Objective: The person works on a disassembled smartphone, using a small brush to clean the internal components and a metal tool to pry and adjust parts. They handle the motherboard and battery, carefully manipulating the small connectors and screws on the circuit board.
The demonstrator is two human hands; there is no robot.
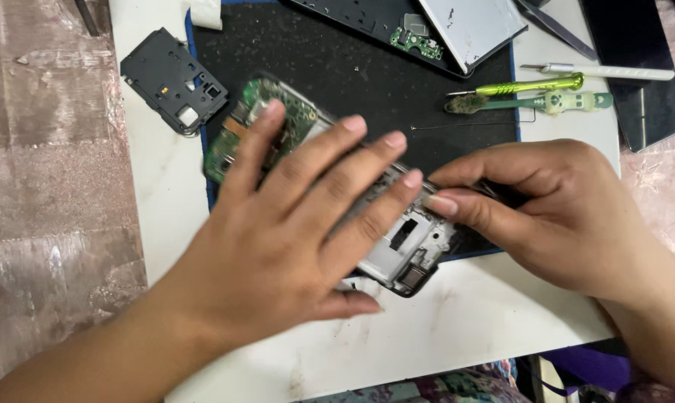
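Observation:
An opened phone frame point(408, 246) with a green circuit board point(296, 119) lies slanted on a black mat point(367, 67). My left hand point(293, 231) lies flat over its middle with the fingers spread, pressing it down. My right hand point(554, 209) is at the frame's right edge, thumb and forefinger pinched together against it. Whatever sits between those fingertips is too small and blurred to make out.
A black plastic cover point(172, 78) lies on the white table point(457, 328) at upper left. A second opened phone point(427, 30) sits at the mat's top. Two green-handled screwdrivers point(532, 93), a white pen-like tool point(614, 72) and a dark slab point(644, 67) lie at right.

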